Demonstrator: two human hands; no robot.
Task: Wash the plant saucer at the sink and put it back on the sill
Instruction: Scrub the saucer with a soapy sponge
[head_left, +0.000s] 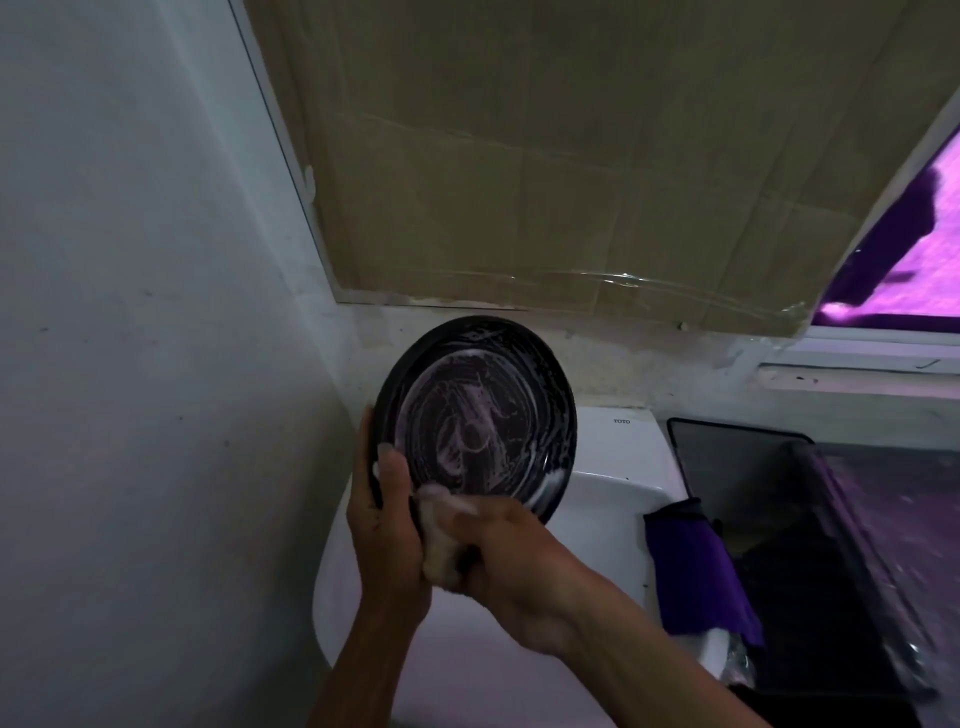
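A bare grey wall (130, 312) filled the left side. Next to it, the left hand (387, 525) gripped the plant saucer (475, 415) by its lower left rim, thumb on the inner face and fingers curled behind, holding the dark round dish tilted up on edge above the white sink (613, 514). The saucer's inside was streaked with swirls of soap lather. At its lower edge, the right hand (498, 561) was closed around a pale sponge (441, 540), which touched the saucer near the left thumb.

By these signs the step in hand was the soaping and scrubbing, roughly the middle of the job: no water ran over the dish, and no tap was in view. The next move would likely call for rinsing off the lather under water, with a firm hold, since a soapy rim could slip.

Further right, a purple cloth (696, 571) hung over the sink's edge beside a dark bin (779, 493). Above, cardboard (571, 156) taped over the window reached down toward the sill (857, 358) at far right, where the saucer would have to go back.
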